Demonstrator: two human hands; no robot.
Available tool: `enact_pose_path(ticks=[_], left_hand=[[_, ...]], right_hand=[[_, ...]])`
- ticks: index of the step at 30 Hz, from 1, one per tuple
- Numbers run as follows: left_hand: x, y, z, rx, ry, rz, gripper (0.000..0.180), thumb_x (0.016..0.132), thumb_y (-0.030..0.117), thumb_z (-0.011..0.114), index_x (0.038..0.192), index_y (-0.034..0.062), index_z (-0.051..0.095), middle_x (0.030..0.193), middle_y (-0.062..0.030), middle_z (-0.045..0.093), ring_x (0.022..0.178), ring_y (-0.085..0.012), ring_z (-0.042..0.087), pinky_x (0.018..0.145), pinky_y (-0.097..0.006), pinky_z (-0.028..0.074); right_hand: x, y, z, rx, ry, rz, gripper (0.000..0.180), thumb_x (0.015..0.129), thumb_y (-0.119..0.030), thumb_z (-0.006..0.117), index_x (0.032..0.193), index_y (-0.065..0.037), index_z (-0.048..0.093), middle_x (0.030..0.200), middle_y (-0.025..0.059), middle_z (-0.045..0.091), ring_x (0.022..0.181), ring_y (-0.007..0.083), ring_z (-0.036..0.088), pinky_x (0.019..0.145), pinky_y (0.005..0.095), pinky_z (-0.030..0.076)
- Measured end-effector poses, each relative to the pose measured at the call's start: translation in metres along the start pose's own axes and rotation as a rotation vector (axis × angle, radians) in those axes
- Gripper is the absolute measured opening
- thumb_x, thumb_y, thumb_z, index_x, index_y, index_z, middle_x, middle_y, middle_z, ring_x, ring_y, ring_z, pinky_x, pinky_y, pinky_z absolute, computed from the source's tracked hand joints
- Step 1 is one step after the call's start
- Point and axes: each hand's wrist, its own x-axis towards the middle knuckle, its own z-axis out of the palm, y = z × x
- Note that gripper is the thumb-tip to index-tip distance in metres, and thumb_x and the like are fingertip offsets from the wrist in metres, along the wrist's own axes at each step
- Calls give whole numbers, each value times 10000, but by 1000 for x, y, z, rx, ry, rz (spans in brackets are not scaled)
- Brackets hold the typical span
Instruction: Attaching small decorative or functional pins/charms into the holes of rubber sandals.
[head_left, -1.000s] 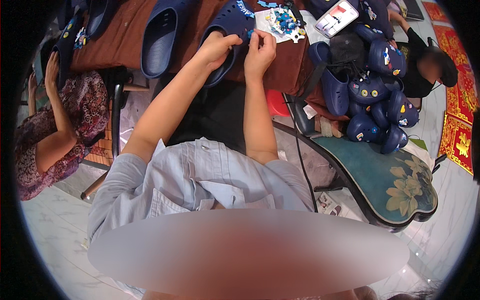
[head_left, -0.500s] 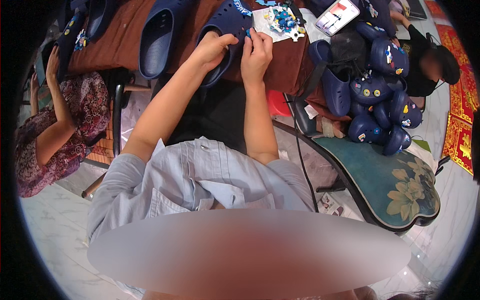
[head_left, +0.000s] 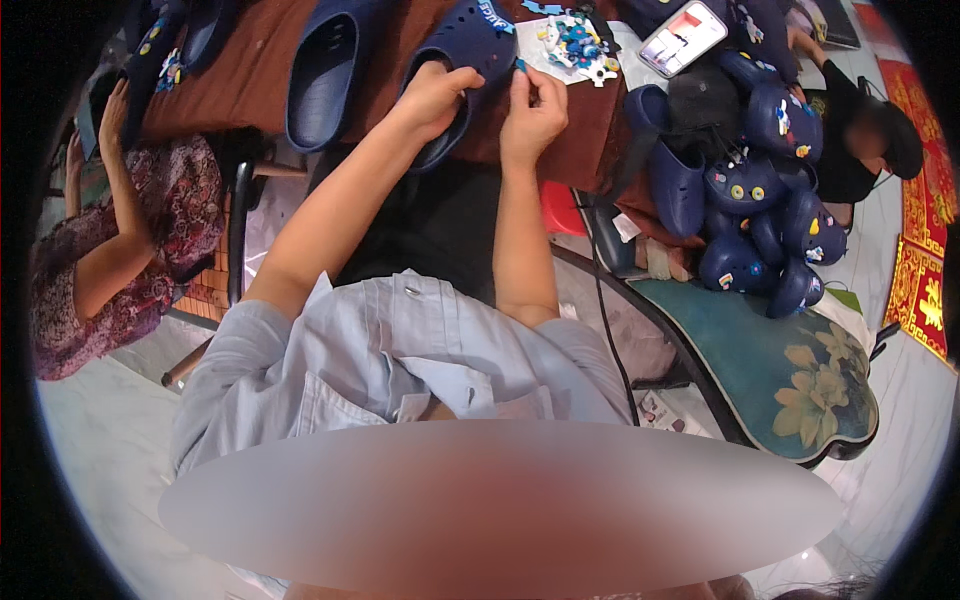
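A navy foam clog (head_left: 458,42) with vent holes and a light-blue charm near its toe lies on the brown cloth. My left hand (head_left: 436,100) is closed on its side, fingers inside the opening and thumb outside. To the right of the clog, my right hand (head_left: 536,112) pinches a small blue shoe charm (head_left: 520,65) between thumb and fingers, apart from the clog. Just beyond that hand is a heap of mixed charms (head_left: 580,45) on white paper. A second navy clog (head_left: 322,95) lies to the left.
The brown-covered table (head_left: 235,90) holds a phone (head_left: 684,40) with a lit screen. Decorated navy clogs (head_left: 740,190) are piled at the right, above a green floral chair seat (head_left: 770,370). One person (head_left: 125,230) is at the left, another (head_left: 865,130) at the far right.
My right hand has drawn away from the clog to the right, with the small blue charm at its fingertips. My left hand keeps its hold on the clog.
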Motion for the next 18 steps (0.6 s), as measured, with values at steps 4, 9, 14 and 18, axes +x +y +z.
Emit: enact_pose_path(ticks=[4,9,14,18], left_hand=[[-1,-1,6,-40,39,25,255,733,-20,614,967,-111,568,904,-87,609,810,-159,592,735,-261,465],[-3,-1,2,-27,11,34,183,780,-3,597,925,-115,588,928,-93,620,841,-161,595,770,-278,463],[-5,1,7,3,0,31,180,781,11,604,907,-118,592,908,-93,617,817,-145,590,731,-266,461],[-4,3,2,60,35,-12,177,773,26,620,877,-116,598,864,-82,613,776,-134,580,697,-259,451]], right_hand=[[-1,10,-1,117,2,98,123,792,-51,666,893,18,672,874,121,626,790,236,620,694,326,484],[-3,-2,2,60,-64,1,117,791,-51,671,886,17,675,870,110,621,786,222,617,697,319,484],[4,-6,8,-41,-97,-148,139,777,-24,661,912,10,669,871,117,596,812,261,596,716,342,480],[6,-7,9,-223,-183,-338,223,753,-15,650,975,2,649,880,117,575,836,288,551,729,381,470]])
